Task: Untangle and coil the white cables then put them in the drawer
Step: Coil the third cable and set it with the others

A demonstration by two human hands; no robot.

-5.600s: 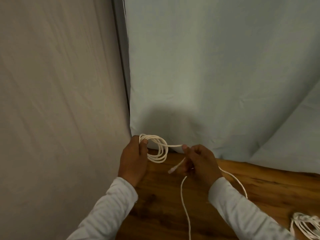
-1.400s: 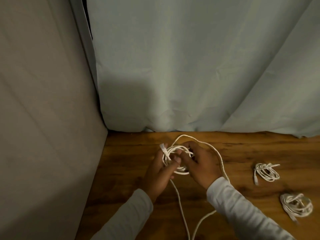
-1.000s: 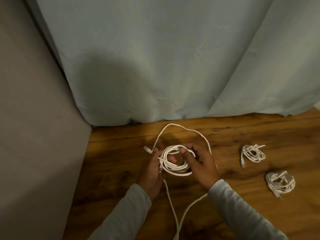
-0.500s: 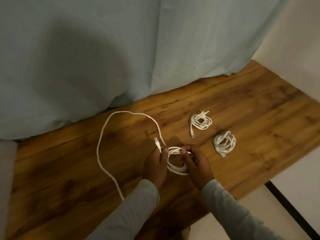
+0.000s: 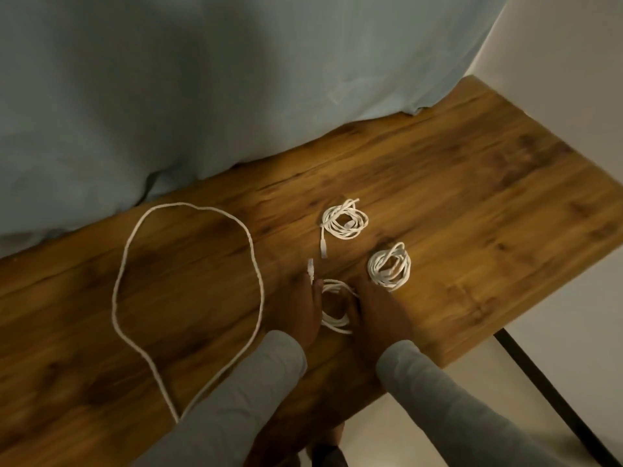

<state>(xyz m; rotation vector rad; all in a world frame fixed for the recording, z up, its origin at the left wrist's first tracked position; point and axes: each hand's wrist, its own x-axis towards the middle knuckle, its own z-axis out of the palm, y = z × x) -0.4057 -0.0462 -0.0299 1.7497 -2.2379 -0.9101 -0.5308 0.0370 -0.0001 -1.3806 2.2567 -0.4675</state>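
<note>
Between my hands sits a half-wound white cable coil (image 5: 333, 318), low over the wooden table (image 5: 472, 203). My left hand (image 5: 298, 310) grips the coil's left side, and a plug end (image 5: 310, 267) sticks up past its fingers. My right hand (image 5: 379, 310) holds the coil's right side. The rest of this cable lies as a wide loose loop (image 5: 188, 274) on the table to the left and runs back under my left sleeve. No drawer is in view.
Two finished white coils lie just beyond my hands: one (image 5: 344, 222) farther back with a trailing plug, one (image 5: 389, 266) close to my right hand. A pale blue curtain (image 5: 236, 79) hangs behind the table. The table's near edge and a dark leg (image 5: 539, 375) are at lower right.
The view has swung right and down over the table. My hands with the coil have moved toward the two finished coils, and the loose cable now lies spread in a wide loop.
</note>
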